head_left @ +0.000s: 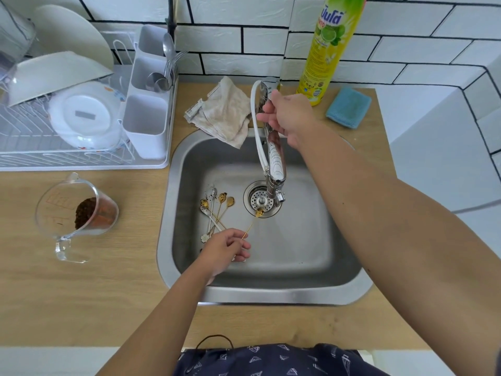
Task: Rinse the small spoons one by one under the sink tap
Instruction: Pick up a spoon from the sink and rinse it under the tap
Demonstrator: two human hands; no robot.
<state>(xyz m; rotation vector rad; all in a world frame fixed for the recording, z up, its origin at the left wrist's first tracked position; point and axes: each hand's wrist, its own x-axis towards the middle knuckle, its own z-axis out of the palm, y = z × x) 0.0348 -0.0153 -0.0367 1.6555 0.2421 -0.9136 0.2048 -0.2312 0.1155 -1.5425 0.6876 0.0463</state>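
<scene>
My left hand (226, 249) pinches the thin handle of a small gold spoon (254, 219). Its bowl is dirty and hangs over the drain strainer (260, 202), just below the spout of the chrome tap (276, 164). I see no water running. My right hand (287, 115) is closed around the tap's handle at the back of the steel sink (298, 240). Several more small gold and silver spoons (215, 210) lie in a loose pile on the sink floor, left of the drain.
A crumpled cloth (222, 111) drapes over the sink's back rim. A yellow dish soap bottle (325, 50) and blue sponge (348, 107) stand behind right. A dish rack (81, 156) with a cutlery caddy (147, 112) sits left. A glass jug with brown grounds (78, 215) stands on the counter.
</scene>
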